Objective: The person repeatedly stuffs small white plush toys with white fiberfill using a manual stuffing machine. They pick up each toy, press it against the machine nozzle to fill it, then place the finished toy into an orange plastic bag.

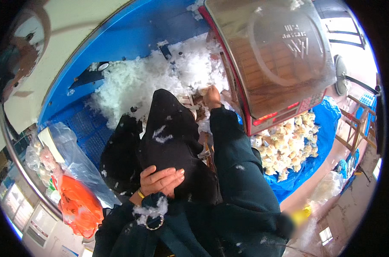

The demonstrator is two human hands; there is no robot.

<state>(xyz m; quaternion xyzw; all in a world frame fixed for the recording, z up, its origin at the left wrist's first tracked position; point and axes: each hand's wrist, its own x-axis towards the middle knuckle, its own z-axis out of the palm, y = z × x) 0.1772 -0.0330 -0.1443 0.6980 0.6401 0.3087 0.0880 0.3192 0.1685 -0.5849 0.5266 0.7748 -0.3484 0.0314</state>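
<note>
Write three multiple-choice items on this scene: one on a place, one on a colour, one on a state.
1. Where does the left hand rest?
A. on the black fabric piece
B. on the orange bag
C. on the machine

2. What colour is the loose stuffing?
A. blue
B. white
C. orange

3. How is the left hand?
A. clenched in a fist
B. raised in the air
C. flat, fingers spread

Key: 1 A, its palm lies on the dark cloth; 2 B, the heap is white against the blue bin; 3 C, its fingers lie open on the fabric.

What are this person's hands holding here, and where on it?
The left hand presses on the near end of a black fabric shape. The right hand is at its far end, by white stuffing; its grip is unclear.
</note>
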